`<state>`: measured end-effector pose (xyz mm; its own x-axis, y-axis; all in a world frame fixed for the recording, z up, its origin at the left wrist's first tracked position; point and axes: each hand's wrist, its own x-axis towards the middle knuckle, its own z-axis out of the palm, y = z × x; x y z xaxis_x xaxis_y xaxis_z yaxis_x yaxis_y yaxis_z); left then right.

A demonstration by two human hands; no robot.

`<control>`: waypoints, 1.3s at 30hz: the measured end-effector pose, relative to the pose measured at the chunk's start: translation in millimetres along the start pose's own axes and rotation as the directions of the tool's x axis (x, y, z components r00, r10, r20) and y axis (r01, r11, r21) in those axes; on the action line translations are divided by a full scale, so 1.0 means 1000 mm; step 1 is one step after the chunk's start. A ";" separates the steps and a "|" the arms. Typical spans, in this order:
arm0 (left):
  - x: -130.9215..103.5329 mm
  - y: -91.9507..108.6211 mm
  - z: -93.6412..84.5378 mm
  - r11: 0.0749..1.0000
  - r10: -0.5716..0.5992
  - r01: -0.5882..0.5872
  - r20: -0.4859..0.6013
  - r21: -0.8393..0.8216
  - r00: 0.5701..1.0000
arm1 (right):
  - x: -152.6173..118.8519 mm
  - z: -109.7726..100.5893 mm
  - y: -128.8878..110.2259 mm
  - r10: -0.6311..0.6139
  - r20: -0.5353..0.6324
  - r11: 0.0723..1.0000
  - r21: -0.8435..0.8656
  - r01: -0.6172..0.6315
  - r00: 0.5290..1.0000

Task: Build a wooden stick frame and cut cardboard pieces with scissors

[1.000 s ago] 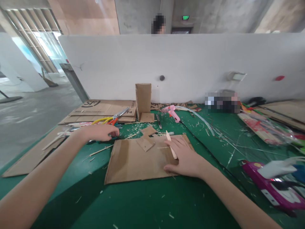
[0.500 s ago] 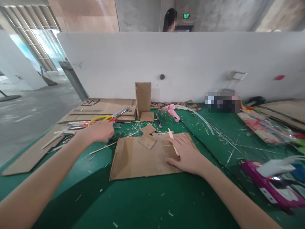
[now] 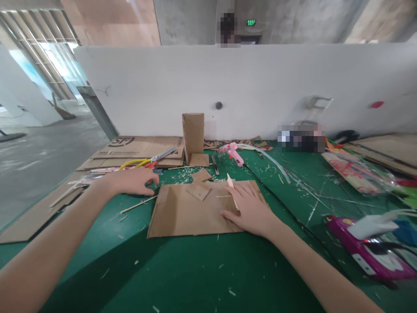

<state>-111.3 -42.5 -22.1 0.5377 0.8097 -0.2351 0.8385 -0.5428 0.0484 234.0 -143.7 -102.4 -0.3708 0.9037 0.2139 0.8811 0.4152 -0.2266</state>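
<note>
My left hand (image 3: 140, 181), fingers apart and holding nothing, is just in front of the scissors (image 3: 163, 154) with yellow and orange handles, near the left edge of a cardboard sheet (image 3: 192, 219). My right hand (image 3: 249, 204) lies spread on the right part of that sheet, with a pointed wooden stick (image 3: 230, 179) partly under its fingers. Two small cardboard squares lie at the sheet's back edge, the nearer one (image 3: 199, 190) on the sheet. Behind them stands an upright cardboard piece (image 3: 194, 135).
A pink glue gun (image 3: 233, 153) and a utility knife (image 3: 215, 165) lie behind the sheet. At the right is a purple power strip (image 3: 368, 252). Flat cardboard (image 3: 140, 145) lies at the back left. A person's head (image 3: 227, 28) shows above the white partition (image 3: 202, 78).
My left hand has come away from the scissors and its fingers have spread. The scissors lie on the pile. My right hand still rests on the sheet; the view has shifted slightly.
</note>
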 end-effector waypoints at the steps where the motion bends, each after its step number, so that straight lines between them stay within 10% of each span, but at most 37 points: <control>1: 0.000 0.008 -0.002 0.998 0.049 -0.049 -0.007 -0.040 0.999 | 0.003 0.002 -0.001 -0.001 -0.011 1.000 -0.011 0.001 1.000; 11: 0.026 0.072 0.034 0.971 0.231 -0.237 -0.353 0.026 0.907 | 0.028 0.013 -0.005 -0.015 -0.036 0.996 -0.084 0.012 0.999; 28: 0.028 0.081 0.038 0.966 0.256 -0.257 -0.294 0.038 0.921 | 0.009 0.006 -0.010 -0.106 -0.015 0.992 -0.069 0.105 0.994; 33: 0.024 0.086 0.032 0.937 0.350 -0.345 -0.239 0.063 0.906 | 0.014 -0.015 0.000 -0.059 -0.199 0.960 0.257 0.110 0.978; 39: 0.032 0.100 0.024 0.918 0.383 -0.394 -0.147 -0.053 0.912 | 0.042 -0.032 0.007 0.229 -0.210 0.585 0.810 0.038 0.950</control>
<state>-12.0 -76.6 -48.2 0.8247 0.5631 -0.0528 0.5620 -0.8055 0.1880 233.4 -105.9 -64.7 -0.0888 0.9321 0.3513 0.2638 0.3621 -0.8940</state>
